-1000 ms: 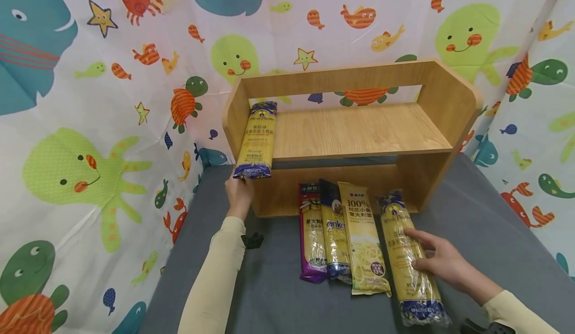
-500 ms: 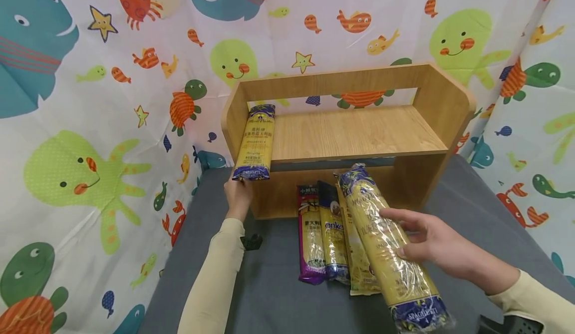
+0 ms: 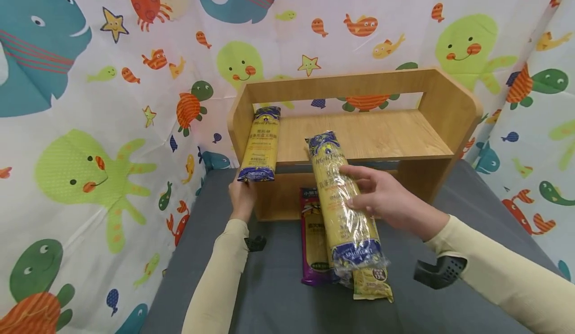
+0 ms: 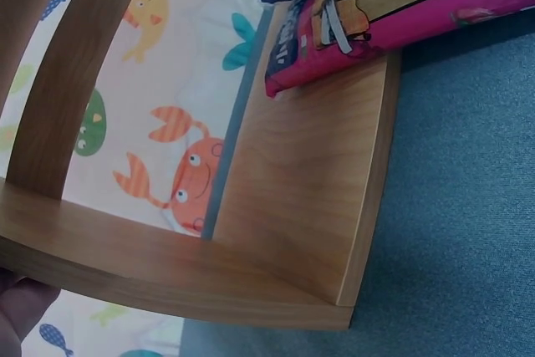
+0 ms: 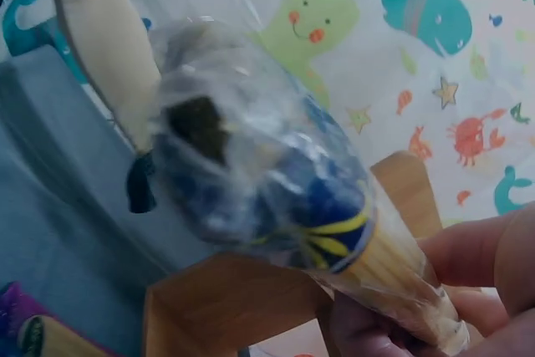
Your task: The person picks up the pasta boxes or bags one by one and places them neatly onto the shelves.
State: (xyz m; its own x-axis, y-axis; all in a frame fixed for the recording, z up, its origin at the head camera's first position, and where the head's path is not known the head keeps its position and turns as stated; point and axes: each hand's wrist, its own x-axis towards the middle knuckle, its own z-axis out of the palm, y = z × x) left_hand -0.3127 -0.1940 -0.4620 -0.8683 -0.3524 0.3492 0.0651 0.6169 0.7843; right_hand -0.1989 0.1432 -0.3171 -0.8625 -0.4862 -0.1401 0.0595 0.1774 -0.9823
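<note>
My right hand [image 3: 388, 196] pinches a yellow and blue spaghetti packet [image 3: 341, 199] between thumb and fingers. The packet hangs tilted in front of the wooden shelf [image 3: 359, 137], above the other packets. In the right wrist view, its crinkled clear end [image 5: 251, 156] fills the middle. At the shelf's left side panel, my left hand [image 3: 242, 199] grips the wood; its fingers [image 4: 25, 311] show at the panel's outer edge in the left wrist view, the rest hidden. A matching spaghetti packet [image 3: 260, 147] lies on the upper board, against the left panel.
A purple-edged pasta packet [image 3: 312, 244] and a pale yellow packet [image 3: 373, 284] lean at the shelf's lower front, partly covered by the held one. Grey cloth [image 3: 278, 304] covers the table. A sea-animal curtain [image 3: 179, 24] hangs behind and at both sides.
My right hand has lifted the spaghetti packet off the right end of the row and carried it up and left, over the other packets. My left hand stays at the shelf's left panel.
</note>
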